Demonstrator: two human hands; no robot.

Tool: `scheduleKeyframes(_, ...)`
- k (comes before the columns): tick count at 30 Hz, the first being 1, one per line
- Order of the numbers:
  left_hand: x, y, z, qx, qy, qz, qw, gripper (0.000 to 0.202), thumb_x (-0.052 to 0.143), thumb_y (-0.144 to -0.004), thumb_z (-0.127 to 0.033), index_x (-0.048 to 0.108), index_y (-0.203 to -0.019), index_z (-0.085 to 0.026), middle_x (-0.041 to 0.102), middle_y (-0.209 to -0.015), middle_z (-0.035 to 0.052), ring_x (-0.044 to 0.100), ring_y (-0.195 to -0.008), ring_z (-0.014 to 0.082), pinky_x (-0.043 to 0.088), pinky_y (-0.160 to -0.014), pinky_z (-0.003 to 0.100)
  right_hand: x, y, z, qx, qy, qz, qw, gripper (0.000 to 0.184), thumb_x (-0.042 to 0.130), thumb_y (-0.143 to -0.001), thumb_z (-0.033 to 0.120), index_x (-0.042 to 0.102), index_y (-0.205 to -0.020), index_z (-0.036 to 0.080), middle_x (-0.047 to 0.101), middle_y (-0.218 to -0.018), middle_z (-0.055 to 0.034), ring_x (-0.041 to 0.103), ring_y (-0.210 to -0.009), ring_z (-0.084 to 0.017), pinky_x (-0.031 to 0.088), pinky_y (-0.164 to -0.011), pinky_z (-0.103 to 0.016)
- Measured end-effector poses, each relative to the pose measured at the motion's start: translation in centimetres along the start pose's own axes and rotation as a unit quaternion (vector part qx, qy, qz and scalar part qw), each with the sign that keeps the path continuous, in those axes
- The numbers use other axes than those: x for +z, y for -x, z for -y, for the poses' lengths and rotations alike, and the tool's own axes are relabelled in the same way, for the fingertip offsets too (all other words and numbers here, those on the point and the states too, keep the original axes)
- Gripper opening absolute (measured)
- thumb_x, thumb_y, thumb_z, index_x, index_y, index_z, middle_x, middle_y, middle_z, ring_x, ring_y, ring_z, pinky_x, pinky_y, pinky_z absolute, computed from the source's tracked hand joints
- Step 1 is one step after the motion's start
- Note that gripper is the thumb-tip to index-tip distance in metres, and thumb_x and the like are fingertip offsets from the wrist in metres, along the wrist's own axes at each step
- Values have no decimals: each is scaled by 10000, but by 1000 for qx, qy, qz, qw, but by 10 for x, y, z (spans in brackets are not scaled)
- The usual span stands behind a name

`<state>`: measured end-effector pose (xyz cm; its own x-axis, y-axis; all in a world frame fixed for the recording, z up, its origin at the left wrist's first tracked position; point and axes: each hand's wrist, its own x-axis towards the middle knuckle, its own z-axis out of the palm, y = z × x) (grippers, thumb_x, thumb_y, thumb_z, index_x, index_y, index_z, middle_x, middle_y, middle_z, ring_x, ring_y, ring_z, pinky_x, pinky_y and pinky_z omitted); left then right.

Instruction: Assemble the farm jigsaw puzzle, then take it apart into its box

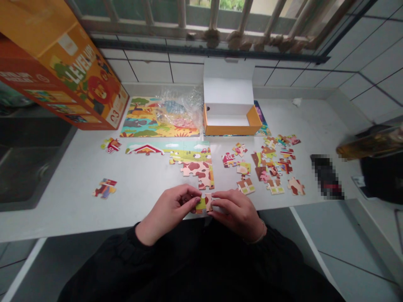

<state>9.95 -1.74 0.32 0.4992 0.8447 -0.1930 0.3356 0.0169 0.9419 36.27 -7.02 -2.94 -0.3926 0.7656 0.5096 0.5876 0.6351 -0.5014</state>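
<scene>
My left hand (pixel 168 212) and my right hand (pixel 236 212) meet near the front edge of the white counter (pixel 63 184). Both pinch small puzzle pieces (pixel 204 204), yellow-green and brown-white, held together between the fingertips. Just beyond them lies a partly joined farm puzzle (pixel 185 159) with a red barn and a spotted cow. Several loose pieces (pixel 270 165) are scattered to the right of it.
A large orange puzzle box (pixel 63 71) stands at the back left. An open orange-and-white box (pixel 231 113) sits at the back, beside a finished animal puzzle (pixel 147 121) under a plastic bag. Stray pieces (pixel 105 188) lie at left. A dark sink (pixel 25 167) is far left.
</scene>
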Motion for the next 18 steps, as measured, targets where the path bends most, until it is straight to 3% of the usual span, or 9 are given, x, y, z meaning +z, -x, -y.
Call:
scheduleKeyframes(8, -1, -3, -3, 37, -40, -9, 998, 264, 669, -1060, -448, 781, -1159, -231, 814, -960, 43, 764, -825, 190, 602, -729, 292, 0, -3, 2, 2, -4, 2, 1000, 176, 805, -1014, 275, 718, -1164, 247, 830, -1118, -56, 769, -948, -210, 586, -818, -381)
scheduleKeyframes(12, 5, 2, -8, 45, -76, -92, 992, 270, 653, -1070, -436, 730, -1213, -220, 763, -808, -7, 688, -644, 145, 550, -617, 255, -2, -2, 5, 44, -4, -48, 998, 186, 792, -1018, 233, 731, -1191, 264, 814, -1140, -72, 768, -996, -221, 629, -847, -387)
scheduleKeyframes(15, 14, 8, -7, 103, -164, -158, 968, 191, 639, -1077, -381, 727, -1104, -213, 719, -767, -16, 647, -625, 135, 514, -608, 255, -10, -2, 3, 86, 35, -106, 990, 221, 795, -1007, 193, 725, -1203, 266, 797, -1144, -87, 759, -1074, -253, 634, -936, -441)
scheduleKeyframes(18, 23, 11, -3, 196, -257, -126, 938, 153, 605, -1092, -300, 714, -1032, -211, 731, -815, 7, 679, -704, 153, 520, -673, 281, -20, -5, -7, 119, 106, -134, 978, 189, 796, -1007, 200, 722, -1174, 249, 797, -1147, -102, 745, -1123, -284, 605, -997, -490)
